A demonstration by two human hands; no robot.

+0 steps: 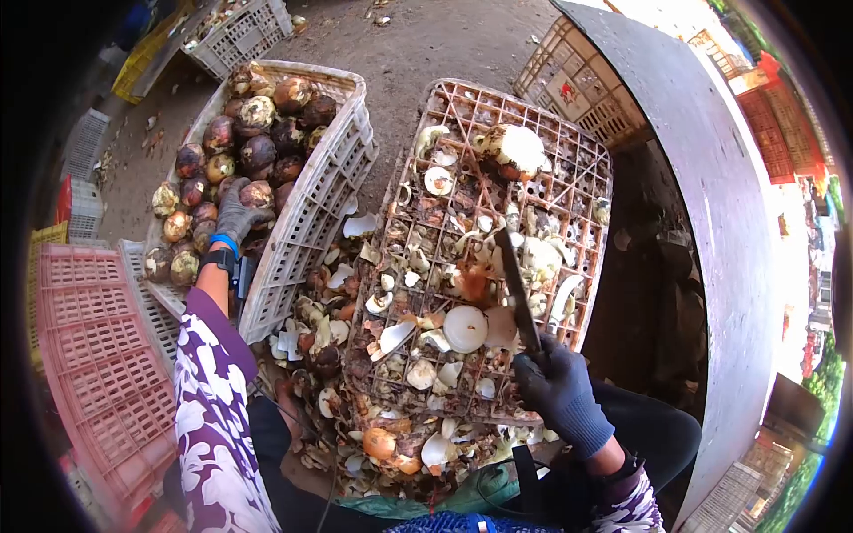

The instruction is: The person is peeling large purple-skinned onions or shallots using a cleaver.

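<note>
My left hand (242, 213), in a grey glove, reaches into a white crate (306, 200) full of brown, round bulbs (258, 153). Its fingers are wrapped round one bulb (257, 194). My right hand (562, 384), also gloved, grips the handle of a long dark knife (517, 289), whose blade points up and away over an upturned, grid-bottomed crate (586, 160). Peel scraps and cut pieces cover that crate. A large peeled bulb (515, 149) lies near its far end, and a round white slice (466, 329) lies near the blade.
Pink crates (107, 346) stand at the left, a white crate (240, 40) at the back left. A grey board (684, 160) rises along the right, beside a beige crate (582, 84). Peelings and an onion-like bulb (379, 443) lie near my legs.
</note>
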